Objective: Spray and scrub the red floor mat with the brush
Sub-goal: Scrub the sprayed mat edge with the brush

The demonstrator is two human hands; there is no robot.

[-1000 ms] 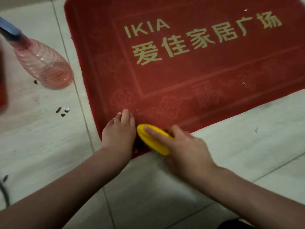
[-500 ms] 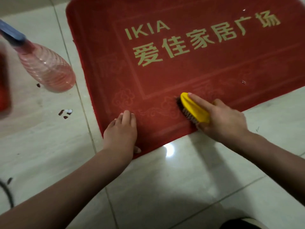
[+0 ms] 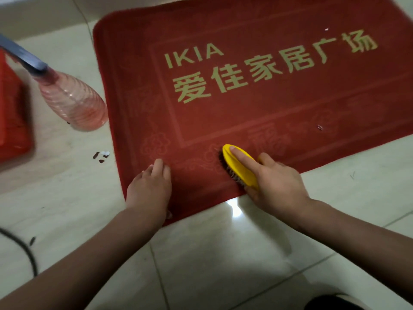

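- Red floor mat [image 3: 290, 113] lies flat on the tiled floor [image 3: 212, 253] and fills the far and right part of our view. Its near-left corner is closest to us, and its near edge runs from that corner off to the far right.
- Spray bottle [image 3: 71, 101], pink and see-through, sits on the tiles just left of the mat's left edge, and neither hand touches it. We cannot tell whether it stands straight or leans.
- Right hand [image 3: 279, 186] grips the brush from its near-right end. The fingers curl round the body and the index finger [image 3: 242, 156] lies straight along the yellow back.
- Left hand [image 3: 148, 189] holds nothing. It rests palm down with straight fingers on the mat beside the near-left corner, and we judge it is pinning the mat against sliding.
- Brush [image 3: 240, 168] has its dark bristles down on the patterned border strip just inside the near edge, right of the left hand and apart from it.
  - Its long axis runs from far-left to near-right, roughly across the near edge. The near end reaches that edge and the far tip points toward the lettering.
  - Almost all of the mat lies far and right of the grip. We judge the coming strokes should push away along that axis, then step rightward along the border.
  - The right hand is the nearer one for that work, and the left hand is on the side that anchors the corner.
- Small dark and white specks [image 3: 101, 154] lie on the tiles between the bottle and the left hand.
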